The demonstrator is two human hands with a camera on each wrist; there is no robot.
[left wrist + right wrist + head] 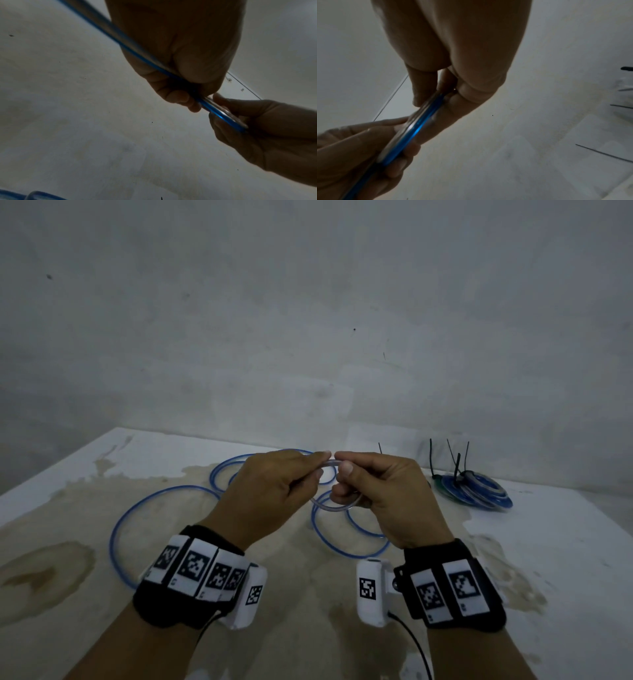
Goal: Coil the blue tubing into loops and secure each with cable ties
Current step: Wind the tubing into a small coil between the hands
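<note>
- My left hand [270, 491] and right hand [383, 491] are both curled round the blue tubing [337, 506], pinching a small first loop of it in the air, thumbs and forefingers almost meeting at the top.
- The rest of the tubing trails down from that loop and sprawls in wide slack curves on the stained table [565, 559], beneath and to the left of the loop.
- It looks light and springy to me: thin-walled, half clear, smooth enough to slide through a loose pinch. I judge it will try to uncurl, so I should grip where the turns cross and stack, not out on the free arc.
- Well to the right of the loop lie finished coils [476, 491], with black cable ties [457, 465] standing up from them.
- Hidden: my fingers cover the crossing point, so how many turns I hold is hard to say, probably one or two. Both wrist views are dim, and show only a short run of tubing between the fingers [175, 96].
- The free end of the tubing is not visible.
</note>
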